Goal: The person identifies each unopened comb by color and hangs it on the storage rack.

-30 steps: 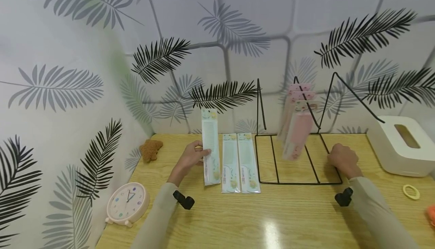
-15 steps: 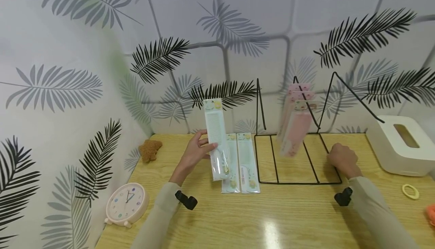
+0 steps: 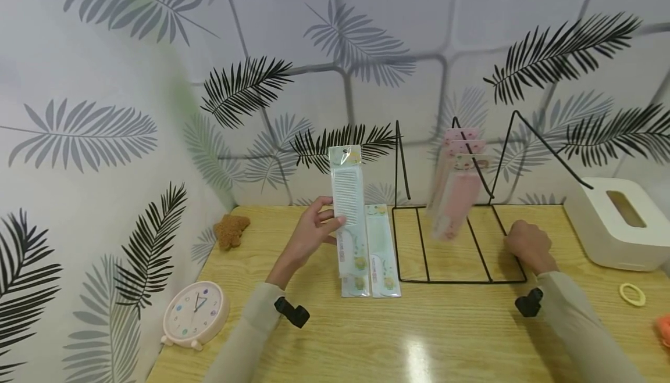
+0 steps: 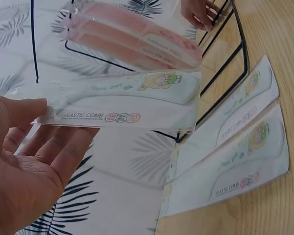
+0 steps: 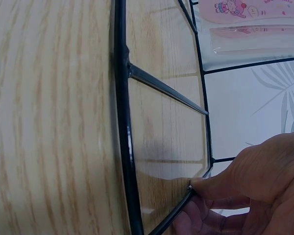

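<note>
My left hand (image 3: pixel 313 236) pinches a pale green plastic comb in a clear packet (image 3: pixel 347 197) between thumb and fingers, held upright above the table. In the left wrist view this packet (image 4: pixel 137 103) reads "PLASTIC COMB". Two more green comb packets lie flat: one (image 3: pixel 383 252) in full sight, the other (image 3: pixel 359 286) mostly covered by the held one in the head view. To their right stands a black wire rack (image 3: pixel 445 282), with several pink comb packets (image 3: pixel 463 188) hanging from its middle hook. My right hand (image 3: pixel 528 246) grips the rack's right base wire, thumb and fingers around it (image 5: pixel 264 181).
A white tissue box (image 3: pixel 602 223) stands at the back right, beyond the rack. Nearer on that side lie a yellow ring (image 3: pixel 632 294) and an orange item (image 3: pixel 665 332) at the frame's edge. On the left are a pink clock (image 3: pixel 196 314) and a brown figure (image 3: pixel 231 231).
My left hand has raised the comb packet and carried it right, from beside the flat packets to over the left one. My right hand has stayed on the rack.
</note>
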Demonstrator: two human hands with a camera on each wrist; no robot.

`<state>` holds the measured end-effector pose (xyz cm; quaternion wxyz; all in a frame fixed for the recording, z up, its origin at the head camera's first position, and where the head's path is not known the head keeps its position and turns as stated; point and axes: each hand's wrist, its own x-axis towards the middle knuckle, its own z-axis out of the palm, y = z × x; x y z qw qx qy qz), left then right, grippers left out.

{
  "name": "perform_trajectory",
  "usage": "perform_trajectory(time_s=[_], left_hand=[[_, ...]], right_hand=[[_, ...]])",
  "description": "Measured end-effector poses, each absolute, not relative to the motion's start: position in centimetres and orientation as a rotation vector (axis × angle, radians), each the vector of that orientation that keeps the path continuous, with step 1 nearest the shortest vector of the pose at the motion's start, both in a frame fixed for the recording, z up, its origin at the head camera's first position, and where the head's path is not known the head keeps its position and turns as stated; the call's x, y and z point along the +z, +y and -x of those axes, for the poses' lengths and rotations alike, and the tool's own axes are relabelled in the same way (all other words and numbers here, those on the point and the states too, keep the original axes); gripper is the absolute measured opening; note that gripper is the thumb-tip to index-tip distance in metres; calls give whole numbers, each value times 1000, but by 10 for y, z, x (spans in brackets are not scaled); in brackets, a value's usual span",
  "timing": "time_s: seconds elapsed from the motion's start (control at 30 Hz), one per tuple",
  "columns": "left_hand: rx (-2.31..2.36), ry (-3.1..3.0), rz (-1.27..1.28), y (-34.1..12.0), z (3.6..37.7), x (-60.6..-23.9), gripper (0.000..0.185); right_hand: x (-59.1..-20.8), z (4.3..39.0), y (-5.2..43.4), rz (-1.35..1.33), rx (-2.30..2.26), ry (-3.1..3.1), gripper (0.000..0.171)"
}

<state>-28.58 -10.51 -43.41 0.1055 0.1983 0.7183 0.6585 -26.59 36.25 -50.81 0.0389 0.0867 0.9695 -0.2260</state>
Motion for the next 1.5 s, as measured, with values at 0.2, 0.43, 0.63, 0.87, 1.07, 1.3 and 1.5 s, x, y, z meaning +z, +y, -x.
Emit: perform_trajectory(time_s=[0.2, 0.43, 0.63, 0.87, 1.07, 1.3, 1.5], left_hand=[[1922, 2139, -715, -99, 279, -426, 36], [1893, 2149, -824, -91, 267, -416, 28], [1849, 2154, -919, -84, 258, -410, 21], [1807, 2100, -953, -75, 250, -406, 20], [1788, 2071, -1011, -70, 246, -407, 20], [1801, 2084, -1042, -65, 239, -410, 16], [1758, 2110, -1040, -60, 231, -409, 13]], right_hand=[[-508, 268, 362, -265, -679, 2966, 38], [-509, 270, 362, -272, -672, 2971, 38], [-509, 270, 361, -282, -682, 2964, 39], [-509, 270, 361, -280, -676, 2957, 39], [-509, 269, 362, -260, -694, 2957, 38], [-511, 270, 363, -276, -696, 2961, 38], [-512, 269, 363, -272, -697, 2969, 38]])
